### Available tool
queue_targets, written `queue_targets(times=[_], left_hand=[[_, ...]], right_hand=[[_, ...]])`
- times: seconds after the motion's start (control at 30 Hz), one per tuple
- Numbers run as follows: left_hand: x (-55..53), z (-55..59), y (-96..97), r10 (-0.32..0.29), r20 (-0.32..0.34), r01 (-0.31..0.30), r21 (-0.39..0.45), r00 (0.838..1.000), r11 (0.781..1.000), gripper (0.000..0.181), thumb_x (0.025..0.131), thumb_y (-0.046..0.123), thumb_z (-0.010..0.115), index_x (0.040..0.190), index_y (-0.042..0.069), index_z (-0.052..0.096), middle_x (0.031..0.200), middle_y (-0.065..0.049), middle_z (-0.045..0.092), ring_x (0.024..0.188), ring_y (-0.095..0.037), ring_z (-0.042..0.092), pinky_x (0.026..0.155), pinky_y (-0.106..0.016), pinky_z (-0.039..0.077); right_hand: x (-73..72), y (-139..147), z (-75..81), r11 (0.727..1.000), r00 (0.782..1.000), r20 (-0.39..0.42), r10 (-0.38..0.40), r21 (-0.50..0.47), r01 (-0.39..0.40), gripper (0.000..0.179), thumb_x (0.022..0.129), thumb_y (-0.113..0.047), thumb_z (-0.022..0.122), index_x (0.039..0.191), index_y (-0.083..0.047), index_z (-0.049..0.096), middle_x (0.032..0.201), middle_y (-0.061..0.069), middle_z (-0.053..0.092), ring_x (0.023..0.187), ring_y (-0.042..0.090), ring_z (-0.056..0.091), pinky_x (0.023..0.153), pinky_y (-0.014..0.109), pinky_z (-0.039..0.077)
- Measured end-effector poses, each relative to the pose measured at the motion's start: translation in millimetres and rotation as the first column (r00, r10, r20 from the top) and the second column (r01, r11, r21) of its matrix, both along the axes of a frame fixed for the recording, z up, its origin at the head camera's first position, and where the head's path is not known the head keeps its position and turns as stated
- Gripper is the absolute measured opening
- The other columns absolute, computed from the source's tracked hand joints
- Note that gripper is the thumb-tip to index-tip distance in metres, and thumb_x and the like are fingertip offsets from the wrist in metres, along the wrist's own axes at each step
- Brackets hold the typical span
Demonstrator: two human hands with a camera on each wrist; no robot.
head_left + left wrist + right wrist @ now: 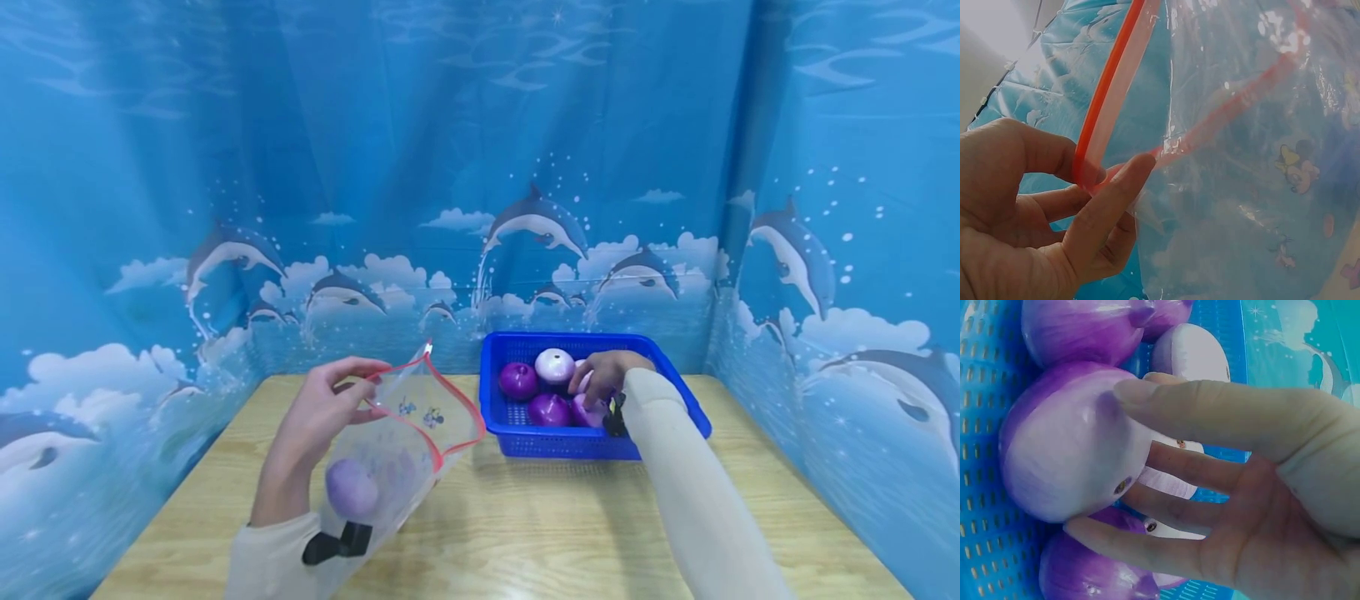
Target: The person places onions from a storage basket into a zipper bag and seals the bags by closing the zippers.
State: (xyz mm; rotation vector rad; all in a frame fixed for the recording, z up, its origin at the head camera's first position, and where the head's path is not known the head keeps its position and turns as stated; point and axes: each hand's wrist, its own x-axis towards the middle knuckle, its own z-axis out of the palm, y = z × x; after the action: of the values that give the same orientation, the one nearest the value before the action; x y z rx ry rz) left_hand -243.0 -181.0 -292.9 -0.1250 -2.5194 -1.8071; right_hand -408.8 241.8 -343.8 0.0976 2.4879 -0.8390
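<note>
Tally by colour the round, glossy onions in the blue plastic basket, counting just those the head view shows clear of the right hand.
Dark purple, round, glossy onions: 2
White, round, glossy onion: 1
Total: 3, leaving out those partly hidden by the bare right hand in the blue, perforated plastic basket.

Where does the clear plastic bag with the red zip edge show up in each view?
Head: bag, lower picture, left of centre, its edge pinched by the left hand.
Left wrist: bag, centre and right.
Right wrist: not in it.
Shared landmark: blue sea-printed curtain, backdrop in all three.
</note>
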Motion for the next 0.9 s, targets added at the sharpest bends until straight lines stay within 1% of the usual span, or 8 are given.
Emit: queue_targets(times=[0.1, 0.23, 0.33, 0.43, 0.53, 0.6, 0.8, 0.9], left_hand=[[-0.4, 0.0, -0.1, 0.001, 0.001, -0.001, -0.004, 1.0, 1.0, 0.037, 0.105, 0.01, 0.051, 0.139, 0.005, 0.06, 0.14, -0.021, 0.054, 0.126, -0.037, 0.056, 0.091, -0.038, 0.064], [-0.9, 0.2, -0.4, -0.003, 0.001, 0.003, -0.002, 1.0, 1.0, 0.037, 0.105, 0.01, 0.05, 0.14, 0.005, 0.06, 0.139, -0.022, 0.054, 0.126, -0.038, 0.056, 0.091, -0.038, 0.064], [-1.0, 0.2, -0.3, -0.007, 0.0, 0.007, 0.002, 1.0, 1.0, 0.037, 0.105, 0.01, 0.05, 0.14, 0.004, 0.06, 0.14, -0.022, 0.054, 0.127, -0.039, 0.055, 0.092, -0.038, 0.064], [-0.9, 0.1, -0.1, -0.009, 0.0, 0.009, 0.003, 1.0, 1.0, 0.037, 0.105, 0.01, 0.05, 0.14, 0.004, 0.059, 0.141, -0.022, 0.053, 0.129, -0.04, 0.054, 0.092, -0.038, 0.064], [-1.0, 0.3, 0.1, -0.008, 0.0, 0.008, 0.004, 1.0, 1.0, 0.037, 0.105, 0.01, 0.05, 0.14, 0.004, 0.059, 0.142, -0.022, 0.053, 0.129, -0.04, 0.054, 0.092, -0.038, 0.064], [-1.0, 0.4, 0.4, -0.004, 0.002, 0.004, 0.003, 1.0, 1.0, 0.037, 0.105, 0.01, 0.05, 0.14, 0.004, 0.059, 0.141, -0.022, 0.053, 0.128, -0.039, 0.054, 0.092, -0.038, 0.064], [-0.9, -0.1, 0.8, 0.003, 0.005, -0.003, -0.003, 1.0, 1.0, 0.037, 0.105, 0.01, 0.051, 0.14, 0.004, 0.06, 0.14, -0.021, 0.055, 0.124, -0.036, 0.057, 0.091, -0.037, 0.064], [-0.7, -0.2, 0.6, 0.0, 0.003, 0.0, -0.001, 1.0, 1.0, 0.037, 0.104, 0.01, 0.051, 0.14, 0.004, 0.06, 0.139, -0.021, 0.055, 0.123, -0.035, 0.058, 0.09, -0.037, 0.064]], right_hand=[[-0.3, 0.1, -0.1, 1.0, 1.0, 0.003, -0.018, 0.003, 0.018, 0.048, 0.075, -0.01, 0.087, 0.119, -0.022, 0.073, 0.128, 0.01, 0.065, 0.115, 0.031, 0.059, 0.076, 0.039, 0.063], [-2.1, -0.6, 0.5, 0.999, 0.999, 0.003, 0.051, 0.014, -0.051, 0.054, 0.078, -0.01, 0.085, 0.128, -0.022, 0.069, 0.133, 0.011, 0.063, 0.119, 0.032, 0.059, 0.082, 0.04, 0.062], [-3.9, -1.0, -0.4, 0.999, 0.999, 0.012, 0.041, 0.012, -0.041, 0.059, 0.078, -0.01, 0.086, 0.132, -0.024, 0.066, 0.133, 0.011, 0.062, 0.121, 0.033, 0.057, 0.083, 0.042, 0.062], [-6.3, -1.1, -2.7, 1.0, 1.0, 0.012, -0.004, 0.013, 0.004, 0.059, 0.077, -0.011, 0.087, 0.13, -0.027, 0.068, 0.132, 0.011, 0.062, 0.121, 0.035, 0.056, 0.079, 0.042, 0.062], [-9.9, -1.7, -5.6, 1.0, 1.0, 0.007, -0.003, 0.014, 0.003, 0.054, 0.077, -0.014, 0.088, 0.126, -0.028, 0.07, 0.132, 0.011, 0.061, 0.122, 0.036, 0.054, 0.078, 0.041, 0.062], [-12.3, -2.5, -7.1, 1.0, 1.0, 0.004, 0.022, 0.011, -0.022, 0.053, 0.078, -0.015, 0.088, 0.127, -0.027, 0.07, 0.133, 0.012, 0.059, 0.122, 0.036, 0.053, 0.079, 0.04, 0.062], [-9.3, -6.1, -5.6, 0.999, 1.0, 0.002, 0.03, -0.015, -0.03, 0.052, 0.079, -0.018, 0.089, 0.127, -0.021, 0.07, 0.128, 0.013, 0.063, 0.115, 0.032, 0.058, 0.08, 0.038, 0.061], [-6.5, -9.7, -4.0, 0.997, 0.998, 0.0, 0.068, -0.02, -0.068, 0.05, 0.082, -0.017, 0.087, 0.129, -0.017, 0.069, 0.121, 0.012, 0.066, 0.107, 0.028, 0.064, 0.08, 0.035, 0.06]])
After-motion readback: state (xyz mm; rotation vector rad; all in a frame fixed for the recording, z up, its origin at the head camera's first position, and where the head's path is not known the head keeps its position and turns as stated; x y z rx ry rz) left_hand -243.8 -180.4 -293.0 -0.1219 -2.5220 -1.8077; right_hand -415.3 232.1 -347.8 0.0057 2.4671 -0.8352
